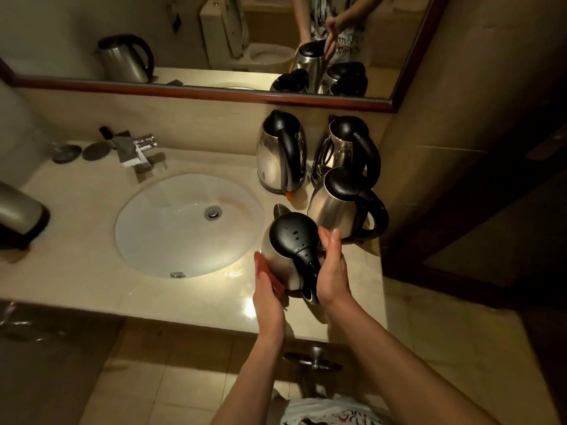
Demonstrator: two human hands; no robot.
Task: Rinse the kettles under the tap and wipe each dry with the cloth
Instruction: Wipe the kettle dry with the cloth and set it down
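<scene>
Beige stone forms the worktop (92,280) of a dim bathroom, with a white oval sink (171,240) sunk into it and a chrome tap (142,148) behind. Right of the sink, a steel kettle (288,256) with a wet black lid is held between both hands just above the worktop's front part. On its left flank the left hand (268,289) lies flat with straight fingers, a reddish cloth (271,279) pressed under the palm against the steel. The right hand (333,271) lies along the other side by the black handle, fingers straight and relaxed, so neither grip curls round anything. Three more kettles (282,154) stand behind, near the wall. A mirror (214,41) above reflects them.
</scene>
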